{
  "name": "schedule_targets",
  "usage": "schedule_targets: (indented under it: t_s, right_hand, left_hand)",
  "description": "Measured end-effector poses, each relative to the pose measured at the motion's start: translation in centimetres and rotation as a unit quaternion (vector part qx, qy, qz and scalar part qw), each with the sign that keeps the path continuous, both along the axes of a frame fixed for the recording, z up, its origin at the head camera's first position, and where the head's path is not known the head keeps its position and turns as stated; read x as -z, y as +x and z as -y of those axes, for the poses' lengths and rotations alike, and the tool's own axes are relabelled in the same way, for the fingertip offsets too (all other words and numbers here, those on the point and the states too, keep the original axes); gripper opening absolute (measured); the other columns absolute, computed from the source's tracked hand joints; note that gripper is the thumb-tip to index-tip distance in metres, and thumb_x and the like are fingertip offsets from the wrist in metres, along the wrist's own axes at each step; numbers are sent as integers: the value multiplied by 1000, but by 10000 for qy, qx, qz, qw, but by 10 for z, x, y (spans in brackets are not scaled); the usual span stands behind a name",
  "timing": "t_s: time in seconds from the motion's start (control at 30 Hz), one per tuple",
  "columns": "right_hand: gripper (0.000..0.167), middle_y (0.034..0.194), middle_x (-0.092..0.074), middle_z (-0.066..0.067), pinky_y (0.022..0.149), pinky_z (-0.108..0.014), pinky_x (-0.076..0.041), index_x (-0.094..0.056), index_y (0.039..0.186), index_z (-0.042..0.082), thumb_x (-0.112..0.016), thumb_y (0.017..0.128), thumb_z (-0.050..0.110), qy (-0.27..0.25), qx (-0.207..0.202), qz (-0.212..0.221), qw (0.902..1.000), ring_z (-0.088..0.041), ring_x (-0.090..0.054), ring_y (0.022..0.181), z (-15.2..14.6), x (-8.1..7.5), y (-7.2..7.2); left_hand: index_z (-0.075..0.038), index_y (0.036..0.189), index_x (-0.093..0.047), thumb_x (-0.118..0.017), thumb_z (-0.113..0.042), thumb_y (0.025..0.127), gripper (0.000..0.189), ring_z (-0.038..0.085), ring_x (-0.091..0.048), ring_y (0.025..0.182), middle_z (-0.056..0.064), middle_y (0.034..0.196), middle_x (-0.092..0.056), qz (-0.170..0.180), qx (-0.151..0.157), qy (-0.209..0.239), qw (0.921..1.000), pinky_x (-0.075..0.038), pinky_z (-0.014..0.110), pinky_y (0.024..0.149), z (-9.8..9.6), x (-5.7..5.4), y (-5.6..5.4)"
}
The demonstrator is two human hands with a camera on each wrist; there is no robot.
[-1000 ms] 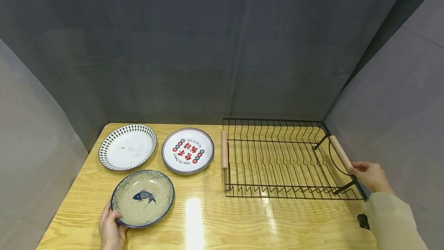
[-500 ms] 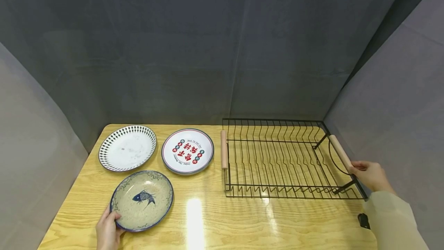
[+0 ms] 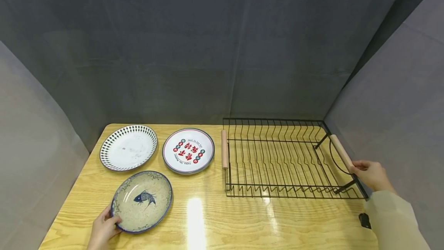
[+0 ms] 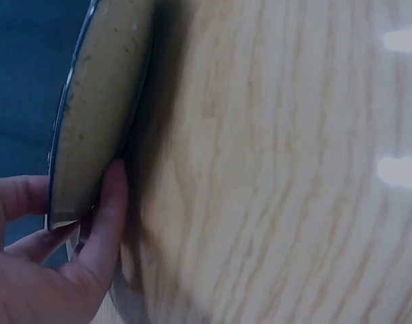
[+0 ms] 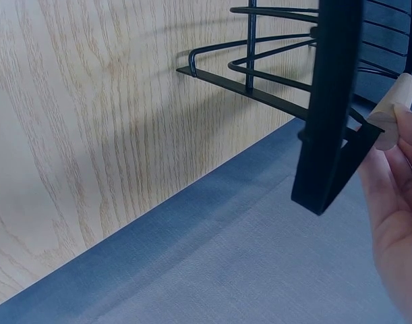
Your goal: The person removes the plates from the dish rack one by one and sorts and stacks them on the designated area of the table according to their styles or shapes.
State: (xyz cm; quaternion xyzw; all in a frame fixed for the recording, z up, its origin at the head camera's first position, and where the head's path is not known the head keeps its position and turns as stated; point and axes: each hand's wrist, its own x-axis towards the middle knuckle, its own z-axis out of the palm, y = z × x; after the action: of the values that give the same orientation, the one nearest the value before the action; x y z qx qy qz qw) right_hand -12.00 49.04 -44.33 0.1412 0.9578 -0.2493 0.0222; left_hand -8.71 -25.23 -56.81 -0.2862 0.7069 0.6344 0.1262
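A speckled beige dish with a blue rim and a painted fish [image 3: 149, 211] is at the front left of the table. My left hand [image 3: 103, 228] grips its lower left rim, thumb on the inner face and fingers beneath. In the left wrist view the dish [image 4: 101, 101] appears edge-on, close to the wood. At the right, a black wire dish rack [image 3: 277, 161] stands with a wooden handle at each end. My right hand [image 3: 372, 174] holds the near end of the right handle [image 3: 341, 151]. The right wrist view shows fingers curled round that handle [image 5: 394, 111].
Behind the fish dish lie a white oval dish with a black-patterned rim [image 3: 128, 147] and a stack of white plates with red lettering [image 3: 188, 150]. A small black object [image 3: 364, 220] is by the right sleeve. Grey fabric walls [image 3: 222, 49] enclose the table's back and sides.
The fish dish has shifted slightly, and its near edge sits a little lower in the head view. My left hand has moved slightly left with its grip kept. The right hand stays put.
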Motion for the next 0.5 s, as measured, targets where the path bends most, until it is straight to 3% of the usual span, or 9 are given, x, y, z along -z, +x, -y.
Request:
schedule_targets:
  t_s: [0.13,0.5]
  right_hand:
    - [59,106,-52,-37,67,-53,-44,-50,116,-17,-52,91,36,11,-14,-7,10000,-49,-51,91,0,1,-1]
    - [57,103,-54,-37,66,-53,-44,-51,114,-18,-55,90,34,45,-10,-144,9999,-49,-52,89,-1,6,-3]
  left_hand:
    - [2,143,-8,-49,6,75,80,44,-33,119,38,139,-17,-58,184,-21,9998,-52,45,77,3,0,0]
    - [6,142,-8,-52,8,73,82,40,-40,113,39,138,-17,-60,247,75,9996,-50,49,79,5,-1,0]
